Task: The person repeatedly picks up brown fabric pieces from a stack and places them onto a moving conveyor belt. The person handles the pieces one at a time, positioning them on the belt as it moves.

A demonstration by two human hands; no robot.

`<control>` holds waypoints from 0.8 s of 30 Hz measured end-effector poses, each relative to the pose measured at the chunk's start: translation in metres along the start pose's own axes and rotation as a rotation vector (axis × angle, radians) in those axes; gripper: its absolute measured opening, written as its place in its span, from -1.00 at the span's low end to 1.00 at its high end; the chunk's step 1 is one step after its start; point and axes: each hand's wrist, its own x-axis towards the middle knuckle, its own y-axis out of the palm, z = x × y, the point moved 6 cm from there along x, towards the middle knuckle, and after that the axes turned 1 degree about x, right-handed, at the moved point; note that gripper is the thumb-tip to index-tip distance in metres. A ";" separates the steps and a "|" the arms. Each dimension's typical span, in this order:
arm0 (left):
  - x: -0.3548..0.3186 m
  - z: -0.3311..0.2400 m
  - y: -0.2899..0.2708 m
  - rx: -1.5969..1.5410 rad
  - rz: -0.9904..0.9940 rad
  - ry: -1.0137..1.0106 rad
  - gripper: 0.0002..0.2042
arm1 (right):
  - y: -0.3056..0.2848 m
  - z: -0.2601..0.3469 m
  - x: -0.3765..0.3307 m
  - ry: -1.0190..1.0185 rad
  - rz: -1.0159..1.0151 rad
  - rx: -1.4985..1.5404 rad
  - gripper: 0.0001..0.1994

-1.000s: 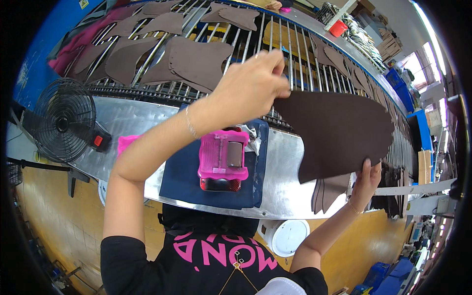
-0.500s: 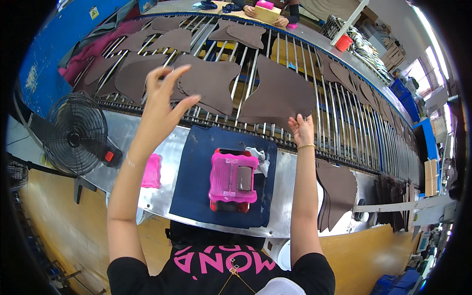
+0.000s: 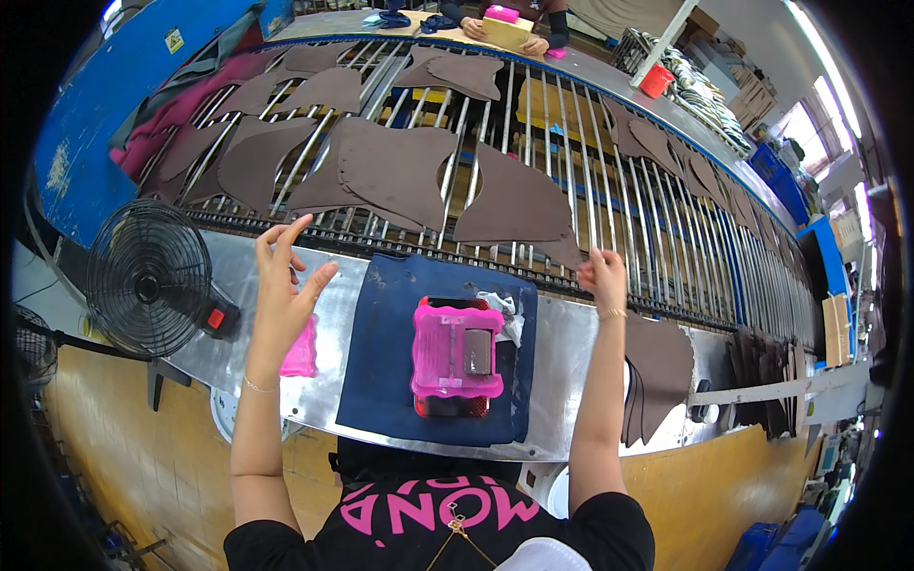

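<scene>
My right hand (image 3: pixel 606 280) is pinched at the lower right corner of a dark brown cut sheet piece (image 3: pixel 517 202), which lies over the bars of a roller rack. My left hand (image 3: pixel 284 285) hovers above the metal worktop with its fingers apart and nothing in it. Beyond it, on the rack, overlap more brown cut pieces (image 3: pixel 395 167). Between my arms a pink plastic block with a ridged edge (image 3: pixel 440 352) rests on a red and black item, over a dark blue cloth (image 3: pixel 371 381).
A black fan (image 3: pixel 148 276) stands at the left, near a pink pad (image 3: pixel 301 350). Brown pieces (image 3: pixel 657 371) hang over the worktop's front edge at the right. The bar rack (image 3: pixel 647 257) runs across beyond the worktop. Another person's hands (image 3: pixel 473 29) hold a yellowish block across it.
My left hand has drawn back from the rack toward me. The brown piece at my right hand has dropped flatter and nearer, and that hand has shifted slightly right and nearer.
</scene>
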 end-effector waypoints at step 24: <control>-0.016 -0.036 0.067 -0.201 0.252 -0.012 -0.46 | -0.247 -0.019 -0.186 -0.054 -0.800 -1.109 -0.71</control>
